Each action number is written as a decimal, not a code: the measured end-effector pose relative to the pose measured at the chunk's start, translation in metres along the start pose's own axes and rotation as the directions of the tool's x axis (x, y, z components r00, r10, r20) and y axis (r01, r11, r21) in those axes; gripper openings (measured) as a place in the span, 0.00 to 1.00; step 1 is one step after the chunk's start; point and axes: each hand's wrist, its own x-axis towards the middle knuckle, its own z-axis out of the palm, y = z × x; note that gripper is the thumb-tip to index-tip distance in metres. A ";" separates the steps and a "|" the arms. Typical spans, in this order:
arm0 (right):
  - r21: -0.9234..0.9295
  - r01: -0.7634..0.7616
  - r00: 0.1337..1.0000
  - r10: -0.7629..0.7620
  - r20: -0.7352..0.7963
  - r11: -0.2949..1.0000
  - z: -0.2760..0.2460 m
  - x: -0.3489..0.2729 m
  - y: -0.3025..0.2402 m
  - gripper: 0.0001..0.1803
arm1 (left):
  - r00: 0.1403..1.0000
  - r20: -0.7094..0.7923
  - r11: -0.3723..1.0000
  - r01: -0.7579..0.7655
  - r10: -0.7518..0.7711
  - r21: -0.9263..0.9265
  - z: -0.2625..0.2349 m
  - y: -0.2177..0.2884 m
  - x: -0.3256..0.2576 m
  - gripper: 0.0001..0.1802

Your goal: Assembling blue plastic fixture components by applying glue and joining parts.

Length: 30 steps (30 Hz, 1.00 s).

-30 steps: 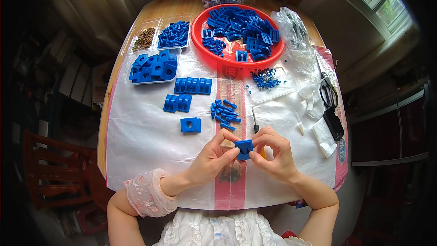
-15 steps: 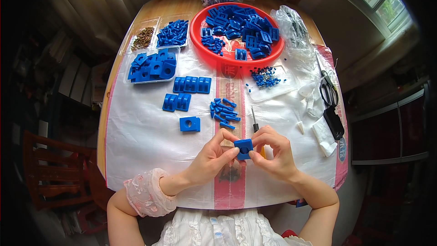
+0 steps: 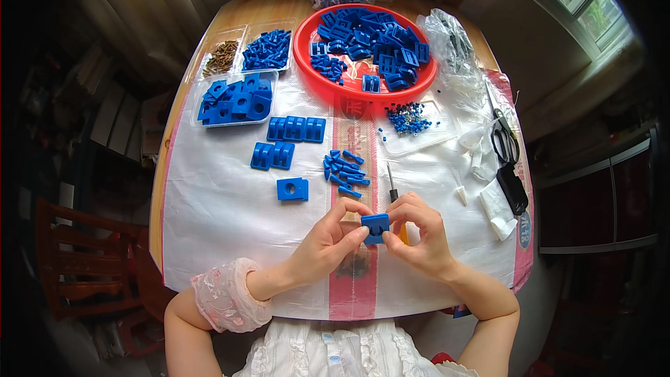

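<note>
A small blue plastic block [image 3: 375,227] is pinched between both hands just above the near part of the table. My left hand [image 3: 328,241] grips its left side with thumb and fingers. My right hand [image 3: 417,234] grips its right side. Under my right hand lies a screwdriver [image 3: 392,188], its handle hidden. A single blue block with a round hole [image 3: 292,189] lies left of my hands, and a heap of small blue pins [image 3: 345,169] lies just beyond them.
A red bowl [image 3: 307,63] of blue parts stands at the back. Clear trays hold brown screws [image 3: 222,57], blue pins [image 3: 266,49] and blue blocks [image 3: 234,98]. Rows of blue blocks [image 3: 296,128] lie mid-table. Scissors [image 3: 504,141], plastic bags [image 3: 453,38] and small beads [image 3: 408,119] sit at the right.
</note>
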 end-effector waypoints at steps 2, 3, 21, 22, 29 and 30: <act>-0.012 -0.011 1.000 0.011 0.001 1.000 0.000 0.000 0.000 0.07 | 1.000 -0.009 1.000 0.023 -0.024 -0.016 0.000 0.003 0.000 0.13; -0.018 -0.017 1.000 0.017 0.002 1.000 0.000 0.000 0.000 0.07 | 0.999 -0.013 0.999 0.035 -0.036 -0.024 0.001 0.003 0.000 0.13; -0.051 0.071 0.996 -0.073 -0.052 0.996 0.000 -0.001 -0.005 0.04 | 0.997 0.036 0.988 -0.067 0.063 0.137 0.002 -0.003 -0.002 0.12; -0.055 0.077 0.996 -0.080 -0.049 0.995 -0.001 -0.001 -0.005 0.04 | 0.997 0.032 0.992 -0.069 0.066 0.104 0.001 -0.006 -0.001 0.12; -0.077 0.102 0.993 -0.106 -0.046 0.992 -0.002 0.000 -0.006 0.05 | 0.996 0.015 0.995 -0.094 0.093 0.035 0.004 -0.010 -0.001 0.11; -0.083 0.106 0.993 -0.110 -0.048 0.991 -0.002 0.000 -0.006 0.05 | 0.996 0.014 0.995 -0.092 0.092 0.037 0.004 -0.010 -0.001 0.11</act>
